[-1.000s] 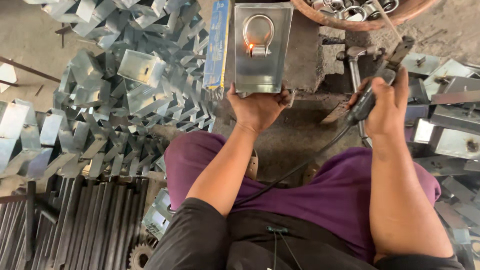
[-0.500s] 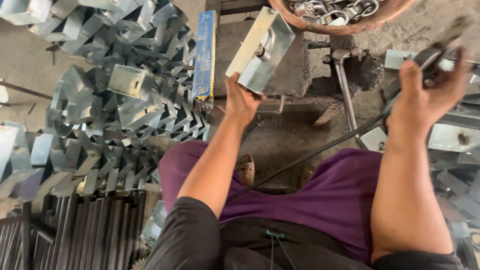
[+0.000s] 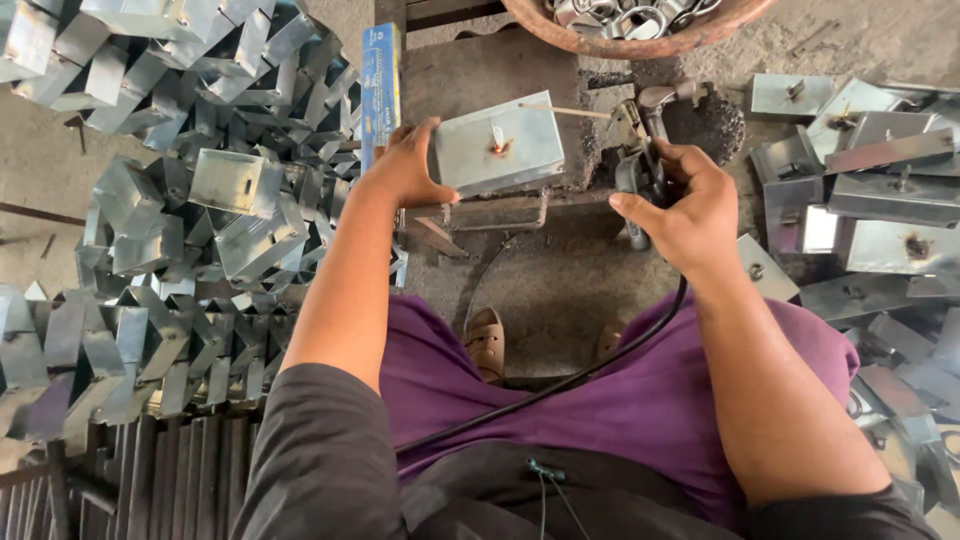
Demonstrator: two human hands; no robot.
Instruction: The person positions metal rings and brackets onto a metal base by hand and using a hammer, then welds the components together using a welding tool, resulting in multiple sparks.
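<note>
**Hands on a metal box and a welding holder**

Sparks glow at one small spot on the metal box you are steadying. Your left hand presses on the box's left edge, thumb along the lower corner and fingers curled over the top side, so the grip is closed on the box. The box sits flat side up on a small metal stand at the middle of the dark work block, near its front edge.

Your right hand is wrapped tight around the welding holder, fingers closed on its handle. A thin rod runs from the holder's head leftward over the top right corner of the box; the pictures do not show clearly whether its tip touches the box. A black cable drops from the holder and crosses your purple lap.

To your left lies a big heap of folded metal boxes, with a blue flat pack standing at the block's left edge. To your right, more metal boxes are spread on the floor. A clay-coloured bowl of metal rings sits at the block's far edge. One sandalled foot shows between your knees.
</note>
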